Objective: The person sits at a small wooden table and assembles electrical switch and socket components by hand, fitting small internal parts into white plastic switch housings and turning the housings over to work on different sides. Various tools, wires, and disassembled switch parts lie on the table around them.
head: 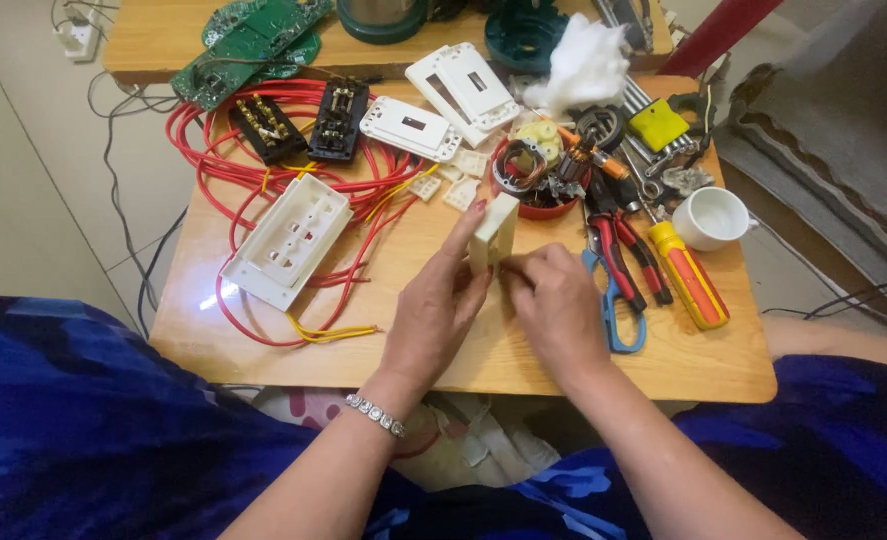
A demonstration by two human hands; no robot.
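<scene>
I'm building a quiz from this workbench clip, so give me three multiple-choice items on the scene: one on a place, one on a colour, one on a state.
1. Where does the white cup stand?
A. at the table's right edge, beside the screwdriver
B. on the green circuit board
C. on the floor

2. What colour is most of the loose wire?
A. blue
B. red
C. black

3. How is the small white plastic block held?
A. it lies flat, untouched
B. it hangs from a wire
C. lifted off the table, in both hands

Answers:
1 A: the cup stands right of the orange-handled screwdriver, near the edge of the wooden table.
2 B: the coils around the white socket housing are red.
3 C: the left hand grips the block's side and the right hand touches its lower edge.
</scene>
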